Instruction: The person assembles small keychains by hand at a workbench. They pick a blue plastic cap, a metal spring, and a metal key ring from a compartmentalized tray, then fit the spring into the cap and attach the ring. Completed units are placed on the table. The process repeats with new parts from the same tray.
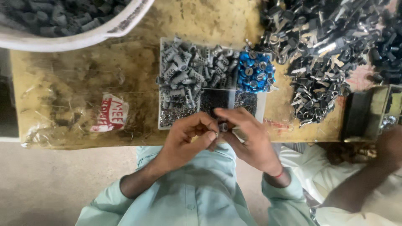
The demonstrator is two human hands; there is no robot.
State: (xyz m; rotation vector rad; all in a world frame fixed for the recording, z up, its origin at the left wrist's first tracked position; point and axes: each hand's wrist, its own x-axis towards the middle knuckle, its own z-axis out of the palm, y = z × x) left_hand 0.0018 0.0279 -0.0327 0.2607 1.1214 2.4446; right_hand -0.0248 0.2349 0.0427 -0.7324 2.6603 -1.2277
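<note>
My left hand [186, 140] and my right hand [247, 138] meet at the near edge of a compartment tray [261, 109]. Both pinch a small grey cylindrical part [222, 127] between their fingertips. A small shiny piece [216, 134] sits at my left thumb tip. The tray holds ribbed grey plastic cylinders [188, 71], blue round caps [255, 72] and small dark metal bits [215, 99] in separate sections. A red thread circles my right wrist.
A large heap of black and silver metal pieces [322, 46] covers the table's far right. A white tub [75, 39] of dark grey cylinders stands at the far left. Another person's arm [360, 184] reaches toward a metal box [368, 113] on the right. Plastic sheeting [71, 109] covers the table.
</note>
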